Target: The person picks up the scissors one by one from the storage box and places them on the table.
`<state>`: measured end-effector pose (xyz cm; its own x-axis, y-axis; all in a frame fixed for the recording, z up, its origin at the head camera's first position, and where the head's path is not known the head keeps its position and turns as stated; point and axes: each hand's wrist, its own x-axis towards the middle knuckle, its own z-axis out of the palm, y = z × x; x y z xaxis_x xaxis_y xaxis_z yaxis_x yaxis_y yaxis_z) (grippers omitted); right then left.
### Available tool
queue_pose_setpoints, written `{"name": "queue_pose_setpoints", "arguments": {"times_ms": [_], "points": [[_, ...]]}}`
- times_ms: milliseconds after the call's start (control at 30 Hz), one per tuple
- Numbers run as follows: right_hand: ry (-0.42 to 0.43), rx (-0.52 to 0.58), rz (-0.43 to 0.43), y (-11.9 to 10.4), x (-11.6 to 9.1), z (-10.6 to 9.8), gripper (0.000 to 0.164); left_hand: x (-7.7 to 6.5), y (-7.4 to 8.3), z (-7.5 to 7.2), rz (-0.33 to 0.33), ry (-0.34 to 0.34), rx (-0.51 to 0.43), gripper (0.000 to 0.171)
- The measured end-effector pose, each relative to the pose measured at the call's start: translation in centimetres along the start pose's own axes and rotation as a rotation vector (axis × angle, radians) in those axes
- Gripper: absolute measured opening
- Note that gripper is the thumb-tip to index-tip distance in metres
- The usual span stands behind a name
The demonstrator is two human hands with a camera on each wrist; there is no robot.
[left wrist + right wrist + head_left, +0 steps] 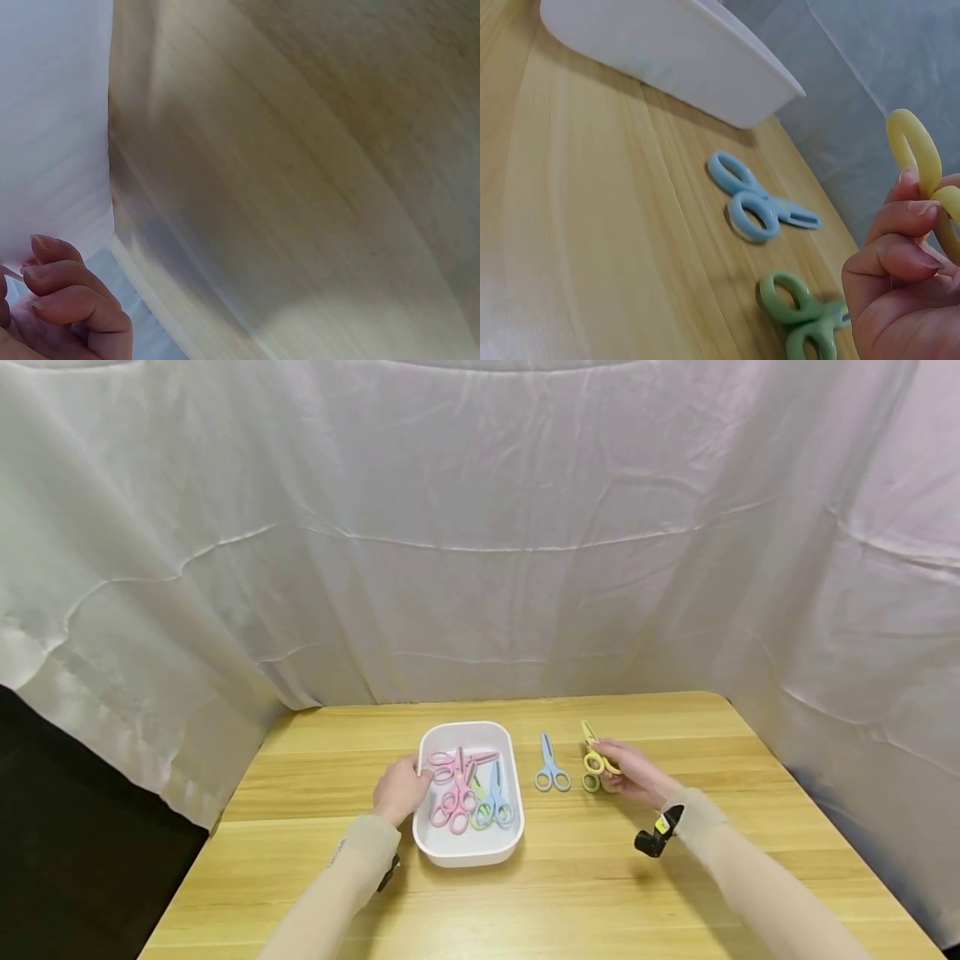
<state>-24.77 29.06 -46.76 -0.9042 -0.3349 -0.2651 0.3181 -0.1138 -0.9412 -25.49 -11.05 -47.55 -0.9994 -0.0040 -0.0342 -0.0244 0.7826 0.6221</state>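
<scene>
My left hand [401, 791] grips the left rim of a white plastic bin [468, 861], with the thumb over the edge. Inside the bin lie several pink scissors [460, 789], blue scissors [495, 800] and partly covered green scissors [480, 821]. My right hand [633, 770] pinches yellow scissors [590, 734] by the handles, raised off the table with the blades pointing away. Below them, green scissors [821, 313] lie on the table. In the left wrist view, curled fingers [75, 289] show beside the bin wall.
Another pair of blue scissors [549, 758] lies on the wooden table [540, 902] between the bin and my right hand. A pale grey curtain [510, 610] hangs behind the table and along both sides.
</scene>
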Motion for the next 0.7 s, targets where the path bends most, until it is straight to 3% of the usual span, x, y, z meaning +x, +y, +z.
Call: {"name": "queue_pose_setpoints", "arguments": {"times_ms": [233,700], "points": [[-0.009,0.006,-0.026,0.0,-0.3,-1.2,0.015,-0.1,0.2,0.1,-0.006,-0.002,0.006,0.045],[0.071,-0.033,-0.052,0.0,-1.1,-3.5,0.011,-0.1,0.3,0.0,-0.012,0.000,0.016,0.045]]}}
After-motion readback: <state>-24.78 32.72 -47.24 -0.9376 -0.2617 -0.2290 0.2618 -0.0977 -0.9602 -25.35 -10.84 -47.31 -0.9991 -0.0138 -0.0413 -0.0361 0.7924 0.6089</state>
